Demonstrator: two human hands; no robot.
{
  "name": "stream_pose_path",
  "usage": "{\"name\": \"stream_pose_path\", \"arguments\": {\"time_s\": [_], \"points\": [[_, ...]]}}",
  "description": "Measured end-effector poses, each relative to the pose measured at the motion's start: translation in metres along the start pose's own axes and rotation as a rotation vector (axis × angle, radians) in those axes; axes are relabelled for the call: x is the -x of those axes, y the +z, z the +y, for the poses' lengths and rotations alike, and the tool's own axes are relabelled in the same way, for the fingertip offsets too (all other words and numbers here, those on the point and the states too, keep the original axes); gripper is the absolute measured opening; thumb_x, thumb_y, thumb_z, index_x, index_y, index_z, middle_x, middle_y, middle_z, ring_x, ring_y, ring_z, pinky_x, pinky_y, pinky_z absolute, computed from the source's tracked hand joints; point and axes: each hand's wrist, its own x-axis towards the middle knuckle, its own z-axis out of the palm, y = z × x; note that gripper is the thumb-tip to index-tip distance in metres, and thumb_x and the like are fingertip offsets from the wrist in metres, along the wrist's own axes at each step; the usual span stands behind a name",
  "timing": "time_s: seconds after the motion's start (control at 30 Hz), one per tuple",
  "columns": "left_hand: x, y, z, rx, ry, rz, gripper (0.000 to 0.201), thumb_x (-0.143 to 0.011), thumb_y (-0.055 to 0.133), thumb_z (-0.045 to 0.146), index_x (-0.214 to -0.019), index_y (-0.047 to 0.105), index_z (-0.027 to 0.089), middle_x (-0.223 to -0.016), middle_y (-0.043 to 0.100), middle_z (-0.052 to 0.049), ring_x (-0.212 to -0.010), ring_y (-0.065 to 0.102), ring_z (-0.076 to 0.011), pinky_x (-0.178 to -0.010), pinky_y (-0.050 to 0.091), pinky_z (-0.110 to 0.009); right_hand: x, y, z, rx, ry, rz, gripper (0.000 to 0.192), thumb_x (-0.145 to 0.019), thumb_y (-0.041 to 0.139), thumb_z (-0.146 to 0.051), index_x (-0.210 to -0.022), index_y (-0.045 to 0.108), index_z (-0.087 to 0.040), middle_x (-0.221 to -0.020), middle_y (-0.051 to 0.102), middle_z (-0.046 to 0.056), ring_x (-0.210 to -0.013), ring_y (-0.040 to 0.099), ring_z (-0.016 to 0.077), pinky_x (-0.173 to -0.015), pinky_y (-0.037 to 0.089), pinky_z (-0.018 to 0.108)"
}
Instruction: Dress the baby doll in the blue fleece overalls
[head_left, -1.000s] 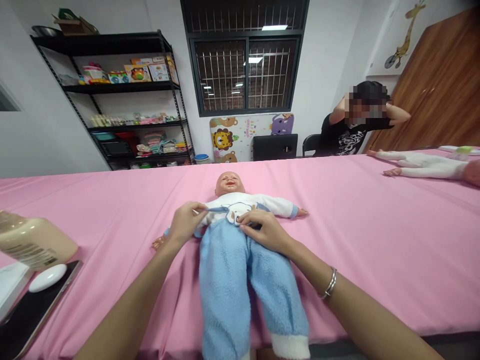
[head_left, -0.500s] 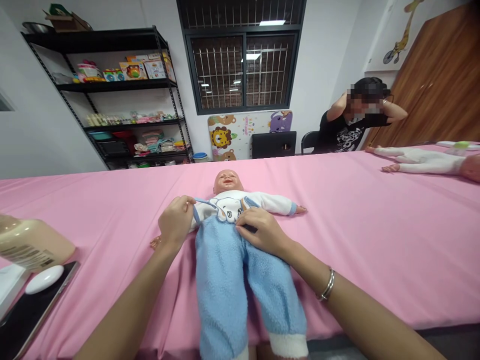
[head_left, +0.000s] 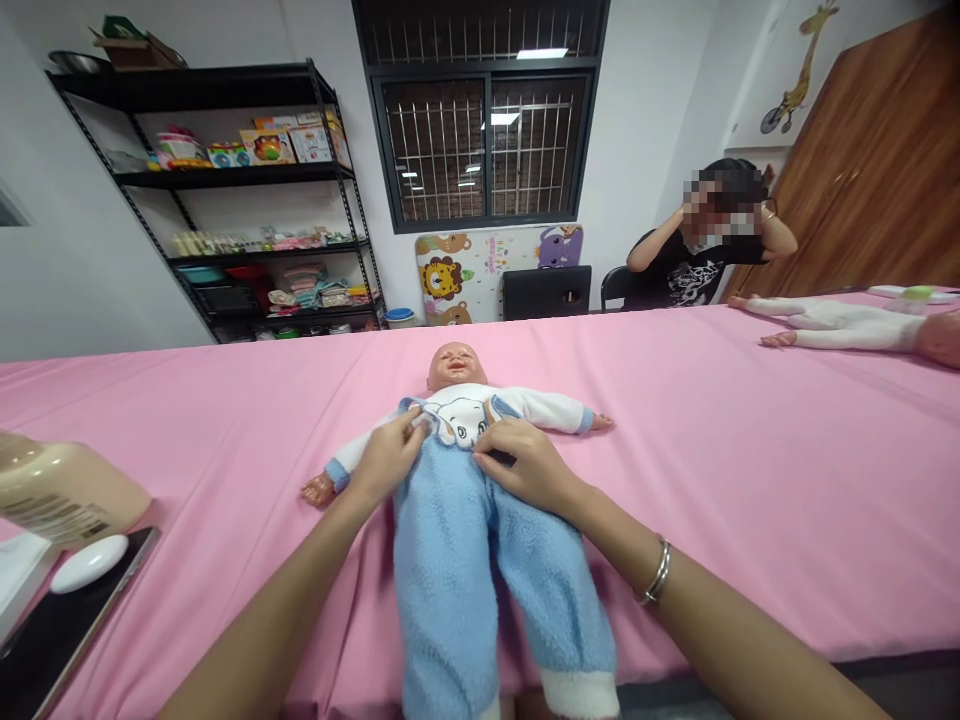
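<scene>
On its back in front of me lies a baby doll [head_left: 456,367], head away from me. It wears a white top with blue cuffs and fuzzy blue overalls [head_left: 446,560] with an animal face on the bib [head_left: 461,418]. My left hand [head_left: 391,450] is closed, fingers pinching the bib's blue-trimmed edge on the left side of the doll's chest. At the bib's lower right, my right hand [head_left: 525,455] has its fingertips bent onto the cloth; part of its grip is hidden. A silver bangle [head_left: 657,570] circles my right wrist.
At left on the pink-covered table [head_left: 712,480] stand a lotion bottle [head_left: 67,490], a phone [head_left: 82,620] and a white oval object [head_left: 90,563]. Another doll [head_left: 855,325] lies far right. Behind it sits a person [head_left: 697,240]. A black shelf [head_left: 225,175] holds boxes.
My left hand has moved right and inward, bringing the pulled-out blue trim back against the doll's chest. My right hand has stayed in place. The seated person's arms have lowered slightly.
</scene>
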Motion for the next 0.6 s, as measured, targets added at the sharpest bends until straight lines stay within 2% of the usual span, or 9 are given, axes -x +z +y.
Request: {"name": "stream_pose_path", "arguments": {"time_s": [0.07,0.1,0.2,0.3,0.4,0.5,0.6], "points": [[0.001,0.01,0.002,0.029,0.01,-0.06,0.037,-0.085,0.039,0.034,-0.112,0.054,0.014,-0.071,0.063,-0.003,-0.067,0.058,-0.0182,-0.066,0.044,-0.029,0.0,-0.001,0.0,0.001,0.003,-0.004,0.009,-0.079,0.054,-0.019,-0.076,0.061,-0.018,-0.077,0.065,0.002,-0.077,0.057,0.0156,-0.076,0.044,0.033],[0.002,0.013,0.003,0.043,-0.004,-0.048,0.038,-0.084,0.039,0.032,-0.116,0.05,0.013,-0.068,0.061,-0.002,-0.064,0.058,-0.0181,-0.064,0.044,-0.029,-0.001,-0.001,-0.001,0.002,0.002,-0.003,0.009,-0.08,0.054,-0.02,-0.075,0.061,-0.018,-0.076,0.065,0.003,-0.077,0.057,0.0158,-0.076,0.044,0.033],[0.005,0.017,0.01,0.158,-0.044,0.169,0.051,-0.081,0.046,0.028,-0.129,0.035,0.013,-0.079,0.061,-0.003,-0.067,0.059,-0.0164,-0.067,0.047,-0.03,-0.001,-0.002,-0.002,0.003,-0.006,-0.002,0.009,-0.08,0.054,-0.02,-0.075,0.061,-0.017,-0.076,0.065,0.003,-0.077,0.057,0.016,-0.076,0.044,0.034],[0.009,0.02,0.02,0.257,0.025,0.388,0.062,-0.079,0.05,0.023,-0.135,0.024,0.015,-0.111,0.055,-0.012,-0.101,0.056,-0.02,-0.088,0.045,-0.036,0.0,0.0,-0.003,0.0,-0.01,-0.001,0.009,-0.079,0.054,-0.02,-0.075,0.062,-0.017,-0.077,0.065,0.003,-0.078,0.057,0.0162,-0.078,0.044,0.034],[0.014,0.028,0.028,0.216,0.051,0.486,0.066,-0.077,0.052,0.019,-0.137,0.022,0.014,-0.132,0.041,-0.016,-0.126,0.036,-0.0251,-0.105,0.03,-0.044,0.002,0.002,0.002,-0.028,0.017,0.016,0.01,-0.08,0.054,-0.022,-0.076,0.062,-0.018,-0.077,0.066,0.003,-0.078,0.058,0.016,-0.079,0.045,0.034],[0.019,0.039,0.029,0.212,0.008,0.507,0.068,-0.077,0.051,0.019,-0.137,0.02,0.012,-0.14,0.031,-0.018,-0.134,0.022,-0.0266,-0.111,0.02,-0.046,-0.005,0.001,0.005,-0.067,0.121,0.131,0.013,-0.082,0.051,-0.024,-0.084,0.062,-0.018,-0.081,0.067,0.004,-0.076,0.06,0.0156,-0.074,0.047,0.031],[0.022,0.048,0.026,0.222,-0.028,0.463,0.066,-0.079,0.047,0.02,-0.137,0.018,0.011,-0.144,0.025,-0.018,-0.137,0.012,-0.0255,-0.113,0.014,-0.046,-0.029,-0.001,-0.01,-0.016,0.158,0.291,0.018,-0.083,0.047,-0.022,-0.095,0.06,-0.017,-0.087,0.066,0.006,-0.078,0.06,0.0162,-0.073,0.047,0.03]]}}
